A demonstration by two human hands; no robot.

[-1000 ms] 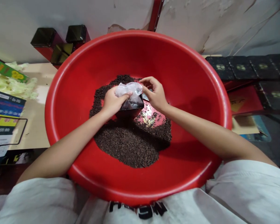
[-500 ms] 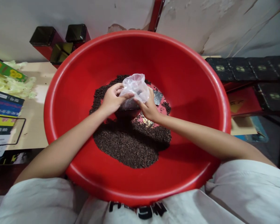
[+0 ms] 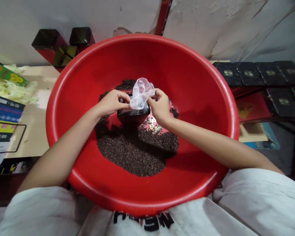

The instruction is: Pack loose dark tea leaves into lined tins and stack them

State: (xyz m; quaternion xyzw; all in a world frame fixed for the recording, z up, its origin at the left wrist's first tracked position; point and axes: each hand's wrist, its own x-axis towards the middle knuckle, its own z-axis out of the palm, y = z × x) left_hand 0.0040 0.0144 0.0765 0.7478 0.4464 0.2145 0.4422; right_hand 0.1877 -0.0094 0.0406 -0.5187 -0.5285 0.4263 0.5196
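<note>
Fingers (image 3: pixel 124 96) of the left hand (image 3: pixel 110 104) are pinched onto the crumpled clear plastic bag (image 3: pixel 142 91), gripping its edge at about 8 o'clock. The right hand (image 3: pixel 161 107) has thumb and fingertips clamped on the same bag over at 3 o'clock, so that's 2 pinches on 1 bag. The bag's loose top pokes up from the mouth of a dark-rimmed tin (image 3: pixel 133 117), which sits in the big red basin (image 3: pixel 147 193), a touch toward 11 o'clock from the middle (12 being the far side). Can't tell how far down the bag goes.

Dark loose bits (image 3: pixel 135 157) are heaped around the tin, mostly toward 6 o'clock. A pink-and-gold patch (image 3: pixel 152 122) shows through at 4 o'clock from the tin; can't tell if it's printed on the basin.

Past the rim: 3 tins (image 3: pixel 45 38) around 10 to 11 o'clock, a row of black-topped boxes (image 3: pixel 249 73) at 2, and pale flowers (image 3: pixel 13 88) between 9 and 10.
</note>
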